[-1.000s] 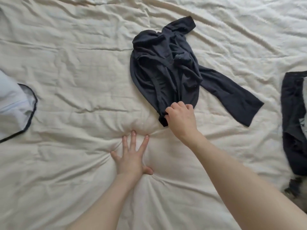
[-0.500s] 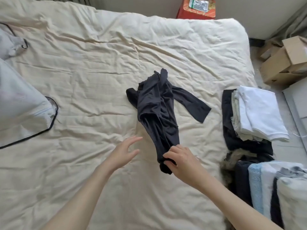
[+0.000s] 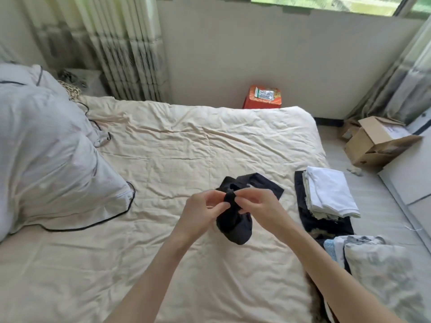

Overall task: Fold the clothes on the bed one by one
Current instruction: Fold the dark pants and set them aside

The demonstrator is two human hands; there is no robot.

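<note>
Fingers [image 3: 219, 207] of both hands pinch dark top [image 3: 235, 223] at one bunched edge, prob to find a hem | head view: L hand [image 3: 200, 212] + R hand [image 3: 258, 209] lift it over bed [image 3: 163, 159] centre, rest trailing on sheet | folded pile [image 3: 331, 194] at R, kept apart

Two hands — left hand [image 3: 202, 209] and right hand [image 3: 257, 207] — one dark long-sleeved top [image 3: 235, 223], one bed [image 3: 177, 148], two pale pillows [image 3: 53, 173], one stack of folded white clothes [image 3: 328, 194], one cardboard box [image 3: 373, 143] and one orange box [image 3: 262, 97].
</note>
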